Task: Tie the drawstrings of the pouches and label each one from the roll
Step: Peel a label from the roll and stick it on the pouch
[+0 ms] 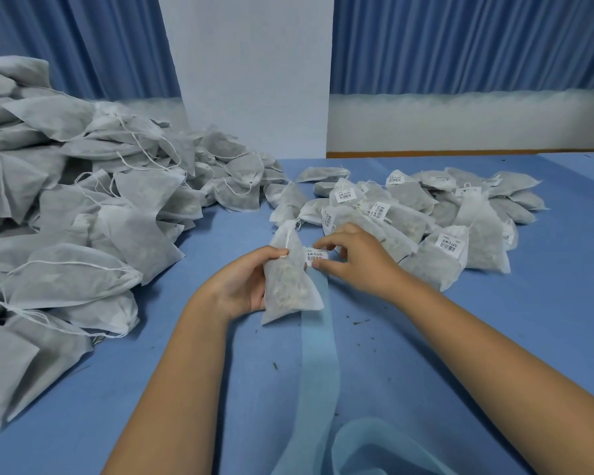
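Pouch [288, 286] near the middle of the tabletop [528, 320] is gripped round its side by the left hand [242, 286]. The right hand [360, 258] pinches a barcode label [317, 258] at the pouch's right edge, atop the backing strip [319, 365]. An unlabelled pile [66, 217] crowds the left edge, and a labelled pile [443, 214] lies beyond the hands. Bare cloth opens to the right.

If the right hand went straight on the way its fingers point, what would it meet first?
Probably the pouch gripped in the left hand. The right hand, pinching a label, points left at its upper part, though the gap between them is hard to judge.
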Tool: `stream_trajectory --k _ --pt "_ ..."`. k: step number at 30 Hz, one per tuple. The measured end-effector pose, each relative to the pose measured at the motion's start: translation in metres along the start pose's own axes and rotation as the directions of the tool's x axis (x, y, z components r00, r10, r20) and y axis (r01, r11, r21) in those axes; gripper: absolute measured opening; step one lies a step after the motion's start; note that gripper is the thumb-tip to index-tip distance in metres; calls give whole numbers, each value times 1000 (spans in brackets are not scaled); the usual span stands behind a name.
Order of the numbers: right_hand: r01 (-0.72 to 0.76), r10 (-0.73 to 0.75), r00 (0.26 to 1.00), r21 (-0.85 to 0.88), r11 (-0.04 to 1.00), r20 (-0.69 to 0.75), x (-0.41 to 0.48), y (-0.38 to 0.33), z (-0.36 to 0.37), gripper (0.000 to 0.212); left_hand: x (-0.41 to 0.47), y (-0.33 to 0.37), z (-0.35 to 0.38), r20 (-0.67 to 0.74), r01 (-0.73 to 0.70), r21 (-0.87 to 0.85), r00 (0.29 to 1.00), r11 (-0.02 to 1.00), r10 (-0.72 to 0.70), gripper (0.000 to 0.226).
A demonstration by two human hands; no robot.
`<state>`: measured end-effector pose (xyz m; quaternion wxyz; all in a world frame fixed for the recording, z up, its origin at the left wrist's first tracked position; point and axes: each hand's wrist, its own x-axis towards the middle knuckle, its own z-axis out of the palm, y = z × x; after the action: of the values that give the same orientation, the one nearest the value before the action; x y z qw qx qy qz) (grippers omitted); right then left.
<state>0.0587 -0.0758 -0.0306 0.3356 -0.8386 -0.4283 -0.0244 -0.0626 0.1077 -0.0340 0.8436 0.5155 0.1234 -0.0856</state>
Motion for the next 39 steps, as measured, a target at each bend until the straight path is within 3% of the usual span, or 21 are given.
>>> stream_trajectory --k 7,12,15,18,22,26,30,35,39 --pt "13 -11 999 26 1000 -48 -3 -4 -1 27 -1 1 -1 15 2 4 1000 1000 -2 38" --pt "162 -165 985 -65 985 -56 -6 -9 -1 32 -1 1 -2 26 -47 -40 999 998 48 30" --pt "198 -201 979 -75 977 -32 -6 -11 -2 27 -2 1 -2 49 -68 24 997 997 67 30" --pt "195 -194 980 13 981 -40 -6 -10 -4 21 -4 2 -1 66 -93 72 994 993 88 33" --pt "66 -60 998 268 961 -33 -3 -10 -4 9 -7 4 1 54 -81 174 996 981 72 30" --pt "30 -19 999 278 960 -44 -2 -9 -2 9 -5 2 2 -15 -47 237 999 970 52 51" --pt "-4 49 991 337 941 -125 -1 -8 -3 15 -7 3 2 18 -40 177 999 983 38 31" --pt "9 36 990 324 946 -133 -3 -8 -5 15 -4 3 -1 42 -101 -39 994 994 102 37" --pt "17 30 989 315 949 -143 -3 -8 -5 16 0 4 3 20 -139 -96 990 986 142 38"
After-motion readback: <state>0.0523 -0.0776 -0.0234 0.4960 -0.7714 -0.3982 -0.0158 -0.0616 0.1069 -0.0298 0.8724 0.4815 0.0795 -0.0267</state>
